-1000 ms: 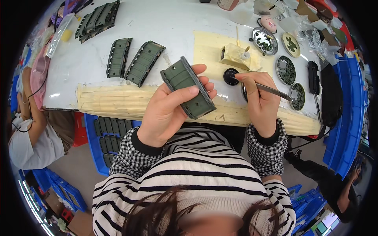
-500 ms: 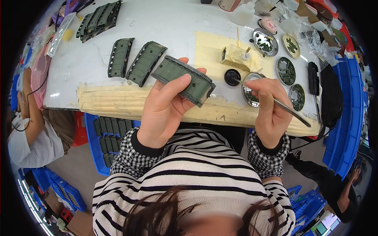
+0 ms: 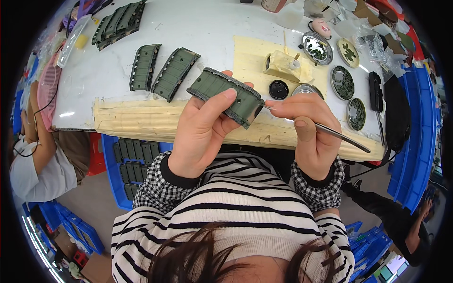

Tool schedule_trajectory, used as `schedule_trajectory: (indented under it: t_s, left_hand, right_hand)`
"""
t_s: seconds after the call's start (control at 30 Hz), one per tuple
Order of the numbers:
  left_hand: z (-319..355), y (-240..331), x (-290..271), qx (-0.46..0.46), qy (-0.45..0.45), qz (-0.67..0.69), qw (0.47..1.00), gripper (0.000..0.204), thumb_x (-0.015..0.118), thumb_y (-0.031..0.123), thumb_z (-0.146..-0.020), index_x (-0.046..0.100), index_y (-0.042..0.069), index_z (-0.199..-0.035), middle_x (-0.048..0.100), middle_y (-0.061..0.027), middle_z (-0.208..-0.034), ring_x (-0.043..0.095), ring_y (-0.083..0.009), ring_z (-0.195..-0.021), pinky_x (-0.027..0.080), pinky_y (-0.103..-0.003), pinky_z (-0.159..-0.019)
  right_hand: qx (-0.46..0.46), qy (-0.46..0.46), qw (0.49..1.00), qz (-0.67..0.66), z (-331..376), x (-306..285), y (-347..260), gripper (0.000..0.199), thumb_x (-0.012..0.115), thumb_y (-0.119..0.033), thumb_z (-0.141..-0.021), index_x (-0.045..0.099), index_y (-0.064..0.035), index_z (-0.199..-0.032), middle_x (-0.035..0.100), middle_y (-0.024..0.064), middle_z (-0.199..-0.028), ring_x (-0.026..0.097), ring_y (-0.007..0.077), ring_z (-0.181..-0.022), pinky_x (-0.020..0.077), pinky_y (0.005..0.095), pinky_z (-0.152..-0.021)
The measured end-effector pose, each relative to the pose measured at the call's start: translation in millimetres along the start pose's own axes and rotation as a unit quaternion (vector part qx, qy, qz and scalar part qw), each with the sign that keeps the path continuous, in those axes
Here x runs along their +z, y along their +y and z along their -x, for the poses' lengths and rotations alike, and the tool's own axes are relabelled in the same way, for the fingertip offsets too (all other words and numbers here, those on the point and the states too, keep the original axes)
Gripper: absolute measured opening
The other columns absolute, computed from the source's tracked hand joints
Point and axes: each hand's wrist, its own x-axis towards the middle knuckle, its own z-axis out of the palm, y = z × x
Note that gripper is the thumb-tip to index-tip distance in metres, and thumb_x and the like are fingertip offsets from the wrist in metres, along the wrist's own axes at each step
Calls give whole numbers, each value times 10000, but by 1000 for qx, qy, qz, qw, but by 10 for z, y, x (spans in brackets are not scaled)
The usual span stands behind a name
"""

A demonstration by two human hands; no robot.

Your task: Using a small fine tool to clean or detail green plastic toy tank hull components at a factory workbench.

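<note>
Green, the curved panel (image 3: 219, 86) is clamped in our left hand (image 3: 202, 121); our right hand (image 3: 315, 120) pinches a metal tool (image 3: 344, 137) at the panel's end (touching or not, we can't tell). Fine work there seems in hand; the next move calls for a steady tip. Beyond lie a black dish (image 3: 278, 89), then two similar panels (image 3: 175, 74).
</note>
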Motion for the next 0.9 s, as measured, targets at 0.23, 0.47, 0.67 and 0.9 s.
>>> schedule_trajectory:
  t_s: [0.23,0.47,0.67,0.9]
  left_hand:
    - [-3,-9,-16,1,-7,-1,1000,434,553,131,-943,398,15,-1332,563,-202,-1257,634,-200,-1065,568,-286,-867]
    - [0,-2,-22,-6,-8,0,1000,427,551,133,-944,407,19,-1330,567,-198,-1256,633,-190,-1064,568,-274,-861]
    - [-1,-20,-17,-9,1,10,1000,427,550,127,-941,409,20,-1330,563,-195,-1263,628,-189,-1076,563,-270,-865]
    - [-11,-82,-22,-2,5,12,1000,449,551,119,-932,390,20,-1340,552,-196,-1275,620,-193,-1087,551,-276,-883]
  right_hand:
    - [10,3,1000,4,9,12,-1,136,604,-73,-916,689,16,-972,659,119,-902,608,209,-816,482,282,-718]
    - [8,7,1000,13,15,26,15,135,607,-73,-913,692,14,-972,661,116,-898,610,209,-806,485,284,-712]
    - [2,2,999,42,1,26,-8,120,616,-55,-901,694,7,-968,658,116,-889,619,204,-777,495,278,-679]
    - [7,12,998,57,28,71,-36,114,624,-15,-885,689,4,-977,656,120,-903,642,202,-768,514,277,-663]
